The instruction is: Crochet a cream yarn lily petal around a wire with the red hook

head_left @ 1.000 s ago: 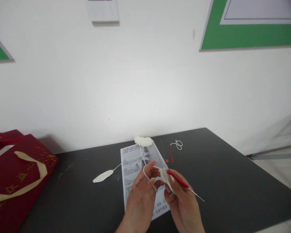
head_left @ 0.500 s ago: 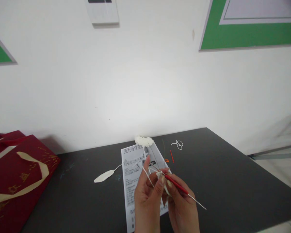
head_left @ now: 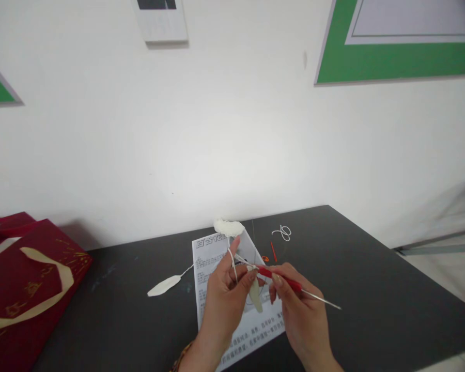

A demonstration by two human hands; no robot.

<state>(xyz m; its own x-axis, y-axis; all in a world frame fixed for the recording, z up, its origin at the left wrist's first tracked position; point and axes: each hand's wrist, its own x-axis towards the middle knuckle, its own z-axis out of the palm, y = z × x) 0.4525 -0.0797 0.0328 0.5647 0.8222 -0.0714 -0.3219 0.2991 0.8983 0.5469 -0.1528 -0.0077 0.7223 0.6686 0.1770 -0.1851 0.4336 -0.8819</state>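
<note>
My left hand (head_left: 225, 294) pinches a small cream crocheted piece (head_left: 254, 295) that hangs below my fingers, with cream yarn (head_left: 232, 261) looped over the raised index finger. My right hand (head_left: 298, 305) grips a red-handled crochet hook (head_left: 284, 281), its tip at the piece and its metal end pointing right. The yarn runs back to a small cream yarn bundle (head_left: 228, 227) at the top of a printed instruction sheet (head_left: 211, 258) on the black table (head_left: 372, 289).
A finished cream petal (head_left: 163, 285) with a tail lies left of the sheet. A white yarn loop (head_left: 282, 233) and small red bits (head_left: 273, 251) lie behind my hands. A dark red gift bag (head_left: 19, 279) stands at the left edge. A white wall rises behind the table.
Both hands rose slightly and spread apart; the crocheted piece now hangs below my left fingers, and the hook lies flatter, pointing further right.
</note>
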